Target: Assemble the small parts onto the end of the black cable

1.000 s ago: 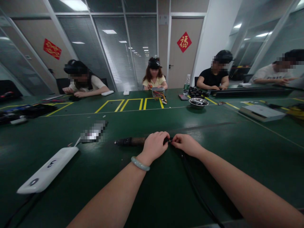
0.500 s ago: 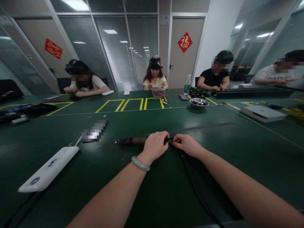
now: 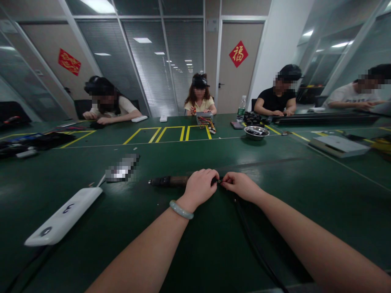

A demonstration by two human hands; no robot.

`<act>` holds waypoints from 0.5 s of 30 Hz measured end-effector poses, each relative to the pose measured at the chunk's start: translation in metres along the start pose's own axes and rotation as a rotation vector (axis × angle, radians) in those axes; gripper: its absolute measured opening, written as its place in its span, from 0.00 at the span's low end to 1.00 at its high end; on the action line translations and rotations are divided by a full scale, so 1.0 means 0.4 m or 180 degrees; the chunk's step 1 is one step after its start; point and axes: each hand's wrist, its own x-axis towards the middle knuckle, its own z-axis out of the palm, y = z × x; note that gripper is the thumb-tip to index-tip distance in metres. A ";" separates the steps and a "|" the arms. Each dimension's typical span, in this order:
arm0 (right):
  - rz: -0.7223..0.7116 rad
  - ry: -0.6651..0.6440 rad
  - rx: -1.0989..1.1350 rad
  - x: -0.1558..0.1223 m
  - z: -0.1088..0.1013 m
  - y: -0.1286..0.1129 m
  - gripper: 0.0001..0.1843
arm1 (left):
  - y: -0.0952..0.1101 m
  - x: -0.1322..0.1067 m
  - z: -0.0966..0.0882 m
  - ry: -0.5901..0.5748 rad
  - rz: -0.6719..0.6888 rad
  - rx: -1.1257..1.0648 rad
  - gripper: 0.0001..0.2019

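At 12 o'clock on bench (image 3: 305, 179): left hand (image 3: 200, 187) grip closed round dark tool (image 3: 169, 181), right hand (image 3: 241, 185) pinching cable (image 3: 245, 228) end at its 3 o'clock; unchanged from second ago, same hold.

Dull, worn dark tool (image 3: 169, 181) — shiny metal bowl (image 3: 255, 132), smooth white plastic box (image 3: 62, 217).

An office meeting room serving as an assembly workshop — glass partitions (image 3: 146, 73) with blinds, a plain door (image 3: 235, 81) and ceiling light panels (image 3: 142, 40) say office. The long green tabletop (image 3: 275, 171) marked with yellow tape boxes (image 3: 166, 134), seated workers (image 3: 199, 99) bent over small parts, a metal bowl (image 3: 255, 132), a wired metal box (image 3: 204, 118) and a corded hand tool (image 3: 168, 181) say bench work.
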 end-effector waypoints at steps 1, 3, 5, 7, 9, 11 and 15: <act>0.0011 -0.0003 0.0006 0.000 0.000 -0.001 0.07 | -0.001 0.000 0.000 -0.0012 0.0005 0.0000 0.05; 0.0037 -0.0025 0.0015 -0.001 -0.001 -0.003 0.07 | -0.002 0.000 0.002 0.0003 -0.0015 -0.0030 0.06; 0.0052 -0.0040 -0.0004 -0.002 -0.002 -0.004 0.07 | -0.002 0.001 0.005 0.0048 -0.0080 -0.0053 0.07; 0.0045 -0.0044 -0.0025 -0.003 -0.002 -0.003 0.07 | -0.002 0.002 0.006 0.0068 -0.0156 -0.0043 0.08; 0.0016 -0.0038 -0.0034 -0.002 -0.001 -0.001 0.07 | 0.000 0.002 0.005 0.0032 -0.0158 -0.0028 0.08; -0.0016 -0.0025 -0.0031 -0.001 0.001 0.002 0.08 | 0.002 0.003 0.001 -0.0017 -0.0096 -0.0030 0.06; -0.0032 -0.0015 -0.0016 0.000 0.003 0.007 0.08 | 0.004 0.002 -0.005 -0.0022 -0.0024 -0.0004 0.06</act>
